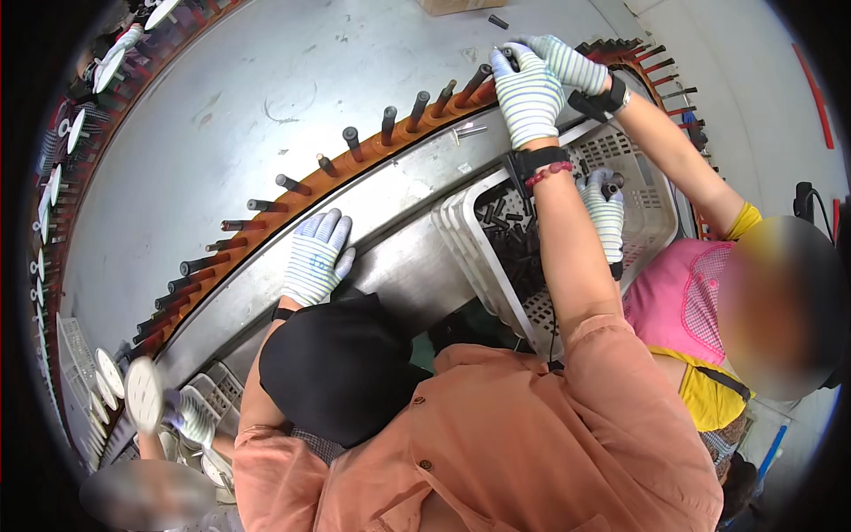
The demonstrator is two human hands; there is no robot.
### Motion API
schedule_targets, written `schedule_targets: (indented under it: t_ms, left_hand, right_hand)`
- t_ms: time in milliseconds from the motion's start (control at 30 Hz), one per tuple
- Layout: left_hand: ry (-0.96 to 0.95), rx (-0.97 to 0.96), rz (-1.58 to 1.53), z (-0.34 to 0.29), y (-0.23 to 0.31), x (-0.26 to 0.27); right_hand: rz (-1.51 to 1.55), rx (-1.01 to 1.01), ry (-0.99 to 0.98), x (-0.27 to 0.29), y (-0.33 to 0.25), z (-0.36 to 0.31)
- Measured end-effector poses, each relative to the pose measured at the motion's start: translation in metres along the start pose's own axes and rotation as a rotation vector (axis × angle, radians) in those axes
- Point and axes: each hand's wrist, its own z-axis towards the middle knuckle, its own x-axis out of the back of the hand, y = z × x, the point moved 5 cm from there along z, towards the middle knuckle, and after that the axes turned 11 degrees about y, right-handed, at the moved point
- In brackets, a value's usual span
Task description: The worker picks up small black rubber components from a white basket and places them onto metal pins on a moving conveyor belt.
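Note:
My left hand [317, 259], in a white and blue striped glove, rests flat on the metal ledge [394, 199] with its fingers spread and nothing in them. My right hand [529, 99], gloved alike, reaches to the far right over the curved line of upright posts. Its fingertips are closed round a small black cylinder [510, 58], partly hidden by the fingers. A dark-topped post [484, 71] stands just left of this hand. Touching or close behind it is a co-worker's striped glove [567, 64]; what that glove holds is hidden.
A white plastic crate [483, 239] with several black cylinders [503, 220] stands under my right arm. A co-worker's other hand [605, 211] holds dark pieces over it. A metal pin [470, 131] lies on the ledge. Orange-based posts [388, 126] curve along the metal table [266, 97].

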Motion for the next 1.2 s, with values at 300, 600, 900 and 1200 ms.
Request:
schedule_targets:
  t_ms: [300, 600, 900, 1200]
  left_hand:
    - [-0.044, -0.017, -0.016, 0.000, -0.004, -0.005]
    - [0.023, -0.006, -0.002, 0.004, -0.004, 0.003]
    - [0.228, -0.256, -0.101, 0.108, 0.041, 0.104]
    - [-0.136, 0.055, -0.133, 0.008, 0.034, 0.072]
  right_hand:
    - [0.315, -0.036, -0.264, 0.027, -0.032, -0.083]
    - [0.676, -0.466, 0.029, 0.034, 0.051, -0.022]
    - [0.239, -0.121, -0.276, -0.028, 0.042, -0.004]
    - [0.257, -0.221, -0.493, 0.012, 0.011, -0.070]
